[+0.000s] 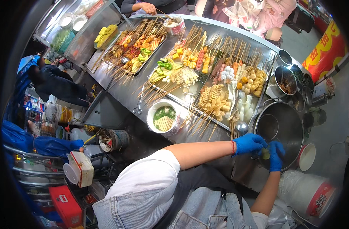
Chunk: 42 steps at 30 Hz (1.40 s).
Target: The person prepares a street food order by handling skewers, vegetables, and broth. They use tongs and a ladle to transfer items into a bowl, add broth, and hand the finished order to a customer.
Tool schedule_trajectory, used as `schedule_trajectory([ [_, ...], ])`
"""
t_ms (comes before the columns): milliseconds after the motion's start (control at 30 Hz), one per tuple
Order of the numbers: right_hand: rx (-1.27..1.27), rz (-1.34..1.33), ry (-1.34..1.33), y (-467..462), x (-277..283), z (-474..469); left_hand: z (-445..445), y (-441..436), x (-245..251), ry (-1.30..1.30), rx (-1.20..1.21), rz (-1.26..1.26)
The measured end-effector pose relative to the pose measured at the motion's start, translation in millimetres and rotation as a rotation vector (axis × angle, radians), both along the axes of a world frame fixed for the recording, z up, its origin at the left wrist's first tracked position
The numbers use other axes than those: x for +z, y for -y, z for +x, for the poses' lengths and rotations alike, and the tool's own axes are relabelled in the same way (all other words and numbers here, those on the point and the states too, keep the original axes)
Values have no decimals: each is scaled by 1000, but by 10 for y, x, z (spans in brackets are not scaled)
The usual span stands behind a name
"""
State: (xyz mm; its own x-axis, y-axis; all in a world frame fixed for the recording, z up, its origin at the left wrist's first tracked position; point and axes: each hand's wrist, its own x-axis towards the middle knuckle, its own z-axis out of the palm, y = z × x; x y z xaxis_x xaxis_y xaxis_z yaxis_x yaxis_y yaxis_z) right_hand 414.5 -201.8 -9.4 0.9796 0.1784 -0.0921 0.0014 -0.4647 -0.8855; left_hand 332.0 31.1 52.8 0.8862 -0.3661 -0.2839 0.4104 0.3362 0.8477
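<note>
My left hand, in a blue disposable glove, reaches to the near rim of a large steel pot. My right hand, gloved the same way, is beside it over the pot. A small yellow-green piece of food, perhaps a leaf, is held between the fingers of both hands. Its exact shape is blurred and partly covered. Inside the pot is a round form that I cannot identify. Just left of the pot, a steel ladle rests at the corner of the skewer tray.
Divided trays of skewered food fill the counter, sticks jutting over the near edge. A plastic-lined bowl and scissors sit nearer. Seasoning pots stand right; a paper-cup stack lies below. Across the counter, a person's hand holds a skewer.
</note>
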Motion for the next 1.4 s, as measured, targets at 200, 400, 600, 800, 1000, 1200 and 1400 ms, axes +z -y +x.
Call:
schedule_trajectory([
  [200, 93, -346, 210, 323, -188, 15, 14, -2, -21, 41, -42, 19],
  [400, -105, -44, 96, 229, -25, -1, 27, -30, 50, 21, -19, 68],
  [600, -377, 350, -130, 247, 245, 2, 12, -50, 111, 30, -31, 139],
  [800, -130, 225, -30, 196, -21, -127, 24, -52, 103, 41, -53, 162],
  [1000, -145, 250, 19, 144, -167, -39, -69, 30, 144, 49, -60, 141],
  [1200, -596, 770, -35, 176, 15, -239, -135, -44, 306, 58, -25, 106],
  [1400, -929, 1072, -33, 45, 181, -717, -176, -68, 292, 58, 5, 86],
])
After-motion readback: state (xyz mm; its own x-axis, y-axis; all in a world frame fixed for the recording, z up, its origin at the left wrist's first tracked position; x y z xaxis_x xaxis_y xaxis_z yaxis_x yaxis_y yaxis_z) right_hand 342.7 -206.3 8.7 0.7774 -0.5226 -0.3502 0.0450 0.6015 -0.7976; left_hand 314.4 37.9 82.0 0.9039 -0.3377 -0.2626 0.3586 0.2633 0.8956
